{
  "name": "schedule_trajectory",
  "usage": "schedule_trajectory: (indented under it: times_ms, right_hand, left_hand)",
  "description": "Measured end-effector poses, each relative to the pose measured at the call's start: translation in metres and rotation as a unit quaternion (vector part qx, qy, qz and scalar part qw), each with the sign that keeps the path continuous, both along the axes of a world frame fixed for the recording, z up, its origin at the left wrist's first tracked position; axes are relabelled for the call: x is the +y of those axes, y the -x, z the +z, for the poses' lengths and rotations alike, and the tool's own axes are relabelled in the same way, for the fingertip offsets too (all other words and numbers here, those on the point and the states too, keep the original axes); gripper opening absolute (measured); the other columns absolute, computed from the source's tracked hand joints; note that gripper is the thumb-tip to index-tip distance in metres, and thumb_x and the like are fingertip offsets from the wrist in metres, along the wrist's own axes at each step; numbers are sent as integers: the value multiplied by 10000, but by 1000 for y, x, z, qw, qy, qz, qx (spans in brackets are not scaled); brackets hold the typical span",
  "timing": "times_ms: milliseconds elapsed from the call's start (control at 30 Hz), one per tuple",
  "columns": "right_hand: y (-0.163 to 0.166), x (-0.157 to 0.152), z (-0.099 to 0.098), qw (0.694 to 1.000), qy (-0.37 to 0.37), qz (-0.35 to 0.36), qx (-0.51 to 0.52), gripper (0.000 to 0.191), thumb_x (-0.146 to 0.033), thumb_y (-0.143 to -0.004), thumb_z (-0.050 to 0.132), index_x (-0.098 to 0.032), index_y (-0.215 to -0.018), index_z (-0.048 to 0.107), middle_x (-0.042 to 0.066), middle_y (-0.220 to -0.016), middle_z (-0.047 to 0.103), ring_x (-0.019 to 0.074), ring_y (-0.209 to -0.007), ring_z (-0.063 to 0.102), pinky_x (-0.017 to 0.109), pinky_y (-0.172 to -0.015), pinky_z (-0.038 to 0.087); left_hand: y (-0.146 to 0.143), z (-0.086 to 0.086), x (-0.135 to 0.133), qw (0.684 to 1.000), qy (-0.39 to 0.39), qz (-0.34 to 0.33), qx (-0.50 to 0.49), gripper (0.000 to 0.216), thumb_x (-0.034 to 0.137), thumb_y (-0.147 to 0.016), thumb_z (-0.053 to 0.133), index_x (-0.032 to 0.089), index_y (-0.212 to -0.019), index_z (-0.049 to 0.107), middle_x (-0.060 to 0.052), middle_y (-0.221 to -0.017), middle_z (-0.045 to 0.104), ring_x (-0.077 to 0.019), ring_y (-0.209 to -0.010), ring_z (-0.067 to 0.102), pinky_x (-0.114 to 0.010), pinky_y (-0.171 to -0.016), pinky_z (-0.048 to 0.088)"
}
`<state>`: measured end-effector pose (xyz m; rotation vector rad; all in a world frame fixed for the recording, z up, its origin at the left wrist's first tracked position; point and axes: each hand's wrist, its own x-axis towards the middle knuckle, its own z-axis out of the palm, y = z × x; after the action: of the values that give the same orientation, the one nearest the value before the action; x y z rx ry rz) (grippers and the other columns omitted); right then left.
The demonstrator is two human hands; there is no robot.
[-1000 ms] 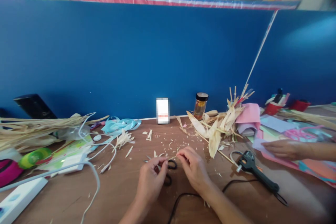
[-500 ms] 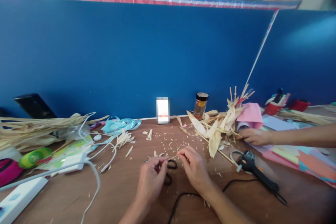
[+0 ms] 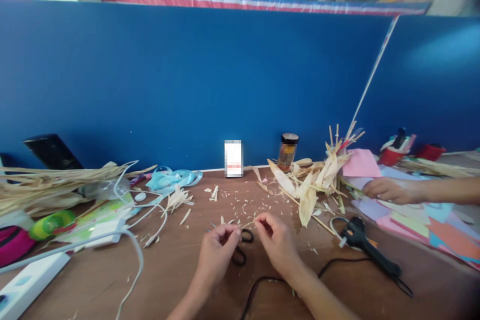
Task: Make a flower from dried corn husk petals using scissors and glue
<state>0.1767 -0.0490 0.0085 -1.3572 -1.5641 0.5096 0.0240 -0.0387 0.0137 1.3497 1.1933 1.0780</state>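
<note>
Blue partition (image 3: 187,85) behind a littered brown tabletop (image 3: 176,275). Near its front edge, mid-width, I see the left hand (image 3: 218,251) and right hand (image 3: 278,242) both pinching one thin straw sliver (image 3: 248,223), just above black scissors (image 3: 240,257); a glue gun (image 3: 362,244) lies toward the right edge.

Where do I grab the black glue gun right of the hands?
By its long handle, probably from above on the near right. The glue gun lies flat on the table, nozzle toward the husk pile, handle trailing lower right with bare wood around it. Avoid the nozzle tip and cord. The right hand, nearest, pinches a straw strip with the left hand.
</note>
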Motion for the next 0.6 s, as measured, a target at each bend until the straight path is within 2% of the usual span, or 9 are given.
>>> schedule_trajectory:
  times_ms: [100, 167, 233, 333, 433, 600]
  right_hand:
    - [4, -1, -1, 998, 37, 26, 51, 159, -284, -831, 443, -174, -786, 549, -2, -670, 569, 131, -612, 519, 218, -576, 400]
    - [7, -2, -1, 995, 46, 42, 76, 152, -284, -825, 450, -172, -793, 548, -5, -666, 565, 129, -619, 519, 215, -578, 403]
    - [9, -3, -2, 993, 51, 53, 93, 149, -283, -814, 462, -169, -784, 553, -6, -656, 561, 127, -613, 513, 212, -570, 402]
    - [10, -3, -2, 989, 66, 80, 103, 160, -276, -808, 465, -166, -756, 569, -6, -645, 569, 124, -598, 505, 211, -564, 400]
    - [10, -4, -1, 984, 79, 116, 110, 169, -257, -809, 456, -165, -749, 584, -5, -658, 585, 127, -619, 514, 218, -588, 407]
    - [9, -3, -1, 976, 94, 142, 136, 186, -268, -807, 462, -157, -780, 608, 4, -697, 612, 140, -669, 535, 234, -634, 419]
  left_hand:
    - [-4, -1, -2, 992, 77, -26, -92, 272, 388, -721, 561, 125, -773, 607, 24, -591, 555, -13, -353, 266, -150, -352, 209]
    - [-5, -2, -3, 991, 76, -37, -106, 281, 393, -712, 575, 129, -803, 613, 19, -612, 553, -12, -361, 275, -144, -349, 215]
    - [-6, -2, -4, 996, 31, -42, -73, 277, 388, -710, 579, 133, -800, 640, -14, -672, 579, -50, -442, 410, -156, -398, 320]
    - [-6, 0, -5, 995, -90, -31, 23, 236, 349, -734, 558, 151, -777, 680, -49, -729, 599, -132, -633, 529, -215, -546, 435]
    - [-6, 0, -7, 978, -182, -14, 96, 211, 293, -771, 518, 175, -821, 686, -39, -703, 582, -130, -615, 524, -225, -562, 443]
    - [-5, -5, -8, 955, -261, 1, 145, 190, 227, -783, 504, 191, -872, 668, -42, -736, 597, -127, -622, 546, -223, -570, 462]
